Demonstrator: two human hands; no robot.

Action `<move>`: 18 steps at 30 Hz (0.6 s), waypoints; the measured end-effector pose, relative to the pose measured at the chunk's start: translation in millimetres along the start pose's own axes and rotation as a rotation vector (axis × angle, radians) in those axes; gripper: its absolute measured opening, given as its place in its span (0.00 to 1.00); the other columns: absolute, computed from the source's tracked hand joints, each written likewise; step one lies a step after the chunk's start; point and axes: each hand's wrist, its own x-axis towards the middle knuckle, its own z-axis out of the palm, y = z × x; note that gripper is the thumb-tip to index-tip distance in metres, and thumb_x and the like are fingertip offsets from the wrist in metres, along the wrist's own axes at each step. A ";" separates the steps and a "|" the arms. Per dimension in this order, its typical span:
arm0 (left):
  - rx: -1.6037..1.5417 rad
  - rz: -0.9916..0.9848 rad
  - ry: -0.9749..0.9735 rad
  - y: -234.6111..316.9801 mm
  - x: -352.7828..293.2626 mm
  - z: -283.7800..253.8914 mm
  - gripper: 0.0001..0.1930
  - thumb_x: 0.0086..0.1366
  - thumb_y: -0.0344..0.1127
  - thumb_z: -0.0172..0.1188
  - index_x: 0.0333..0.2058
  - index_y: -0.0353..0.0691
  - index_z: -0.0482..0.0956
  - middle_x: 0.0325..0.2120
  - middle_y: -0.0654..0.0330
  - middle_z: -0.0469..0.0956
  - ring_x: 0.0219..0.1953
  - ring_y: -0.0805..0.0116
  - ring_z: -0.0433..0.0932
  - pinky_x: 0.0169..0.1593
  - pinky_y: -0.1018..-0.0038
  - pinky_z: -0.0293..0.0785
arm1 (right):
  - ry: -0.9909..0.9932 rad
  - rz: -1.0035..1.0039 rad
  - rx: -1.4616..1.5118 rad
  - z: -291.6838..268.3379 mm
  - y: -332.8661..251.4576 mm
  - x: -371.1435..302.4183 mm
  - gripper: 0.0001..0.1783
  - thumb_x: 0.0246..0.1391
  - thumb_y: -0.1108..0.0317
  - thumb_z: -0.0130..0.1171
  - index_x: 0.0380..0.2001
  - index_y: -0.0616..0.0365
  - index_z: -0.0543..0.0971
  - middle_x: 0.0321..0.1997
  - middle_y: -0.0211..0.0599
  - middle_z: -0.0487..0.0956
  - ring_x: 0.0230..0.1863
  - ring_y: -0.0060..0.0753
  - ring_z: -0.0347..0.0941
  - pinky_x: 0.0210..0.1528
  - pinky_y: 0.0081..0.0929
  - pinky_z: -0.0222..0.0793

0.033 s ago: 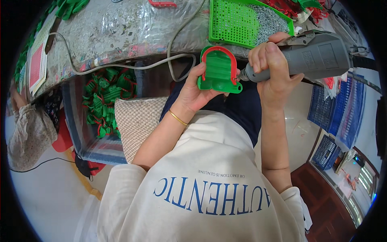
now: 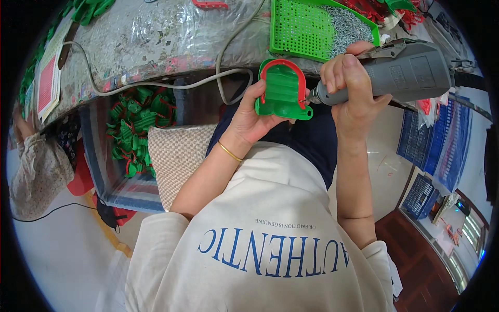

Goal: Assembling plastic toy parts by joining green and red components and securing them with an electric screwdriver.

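My left hand [image 2: 250, 115] grips a green plastic part [image 2: 280, 91] with a curved, ribbed inside and a small ring at its lower right corner. A red U-shaped piece [image 2: 283, 63] is set along its upper rim. In my right hand [image 2: 354, 86] is a grey electric screwdriver [image 2: 405, 73], held level with its fingers wrapped round the body. The tool's tip meets the right side of the part, close to the lower end of the red piece. Any screw at the tip is too small to make out.
A green perforated tray [image 2: 301, 31] with many small screws [image 2: 349, 32] stands on the worktable [image 2: 156, 41]. A grey cable [image 2: 156, 86] crosses the table. Below left, a blue crate [image 2: 130, 200] holds green-and-red parts. Another person's sleeve [image 2: 41, 171] shows at far left.
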 end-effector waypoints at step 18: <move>-0.104 -0.005 -0.003 2.6 -9.2 2.5 0.31 0.62 0.50 0.54 0.57 0.34 0.62 0.52 0.43 0.70 0.54 0.51 0.70 0.56 0.55 0.68 | -0.068 -0.037 -0.012 3.8 1.7 -9.9 0.06 0.53 0.74 0.50 0.35 0.62 0.68 0.16 0.29 0.62 0.16 0.23 0.59 0.24 0.28 0.59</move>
